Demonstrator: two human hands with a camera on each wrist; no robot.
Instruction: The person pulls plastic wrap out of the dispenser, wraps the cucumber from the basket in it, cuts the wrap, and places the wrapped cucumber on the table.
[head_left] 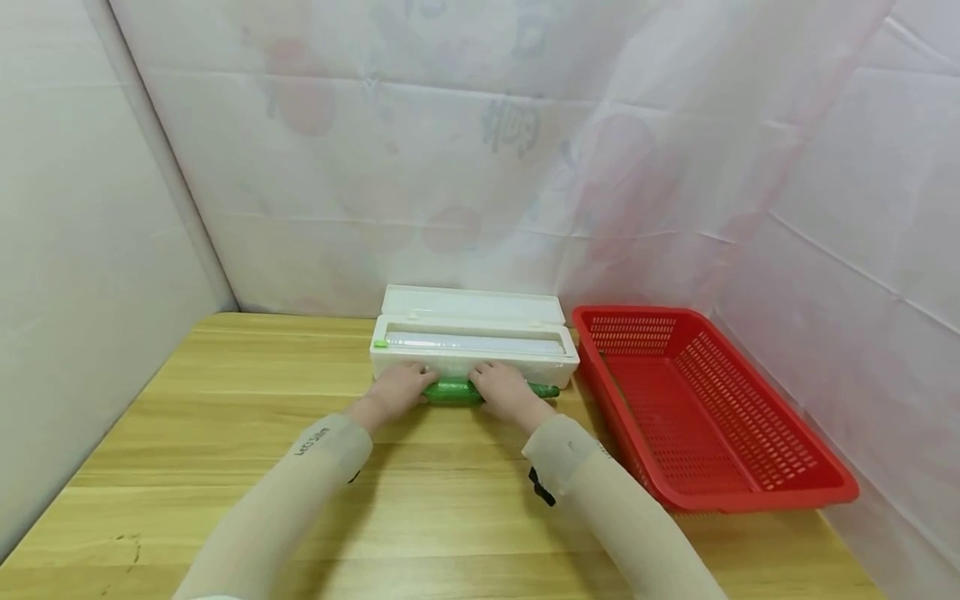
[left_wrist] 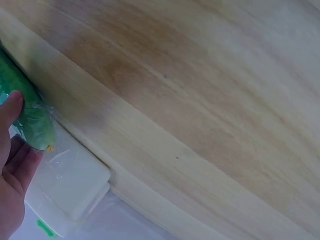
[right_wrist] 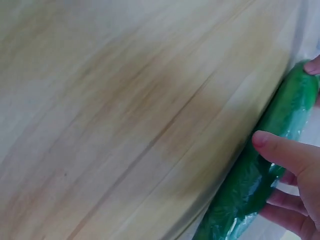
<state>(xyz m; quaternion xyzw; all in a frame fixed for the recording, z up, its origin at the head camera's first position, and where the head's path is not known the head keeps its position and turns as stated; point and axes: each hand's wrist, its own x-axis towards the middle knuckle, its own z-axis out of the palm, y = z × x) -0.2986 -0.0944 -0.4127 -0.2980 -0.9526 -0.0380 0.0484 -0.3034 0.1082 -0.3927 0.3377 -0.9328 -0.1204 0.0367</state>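
Cucumber point(head_left: 452, 392) lies just before the box point(head_left: 450, 362), left grip point(head_left: 399, 388) and right grip point(head_left: 506, 392) both curled round it, in what looks like the wrapping step, and the next move likely calls for smoothing loose film point(left_wrist: 38, 112) toward the box's left end.

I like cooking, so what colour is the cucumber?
The cucumber is green, clearest in the right wrist view.

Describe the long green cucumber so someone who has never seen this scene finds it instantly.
On the yellowish wooden table, an oblong white box stands left of the red plastic basket. Along the box's near side, gripped by the left hand and right hand, lies a long green cucumber in shiny clear film. Slim, rounded and green, it contrasts with the white box and red basket.
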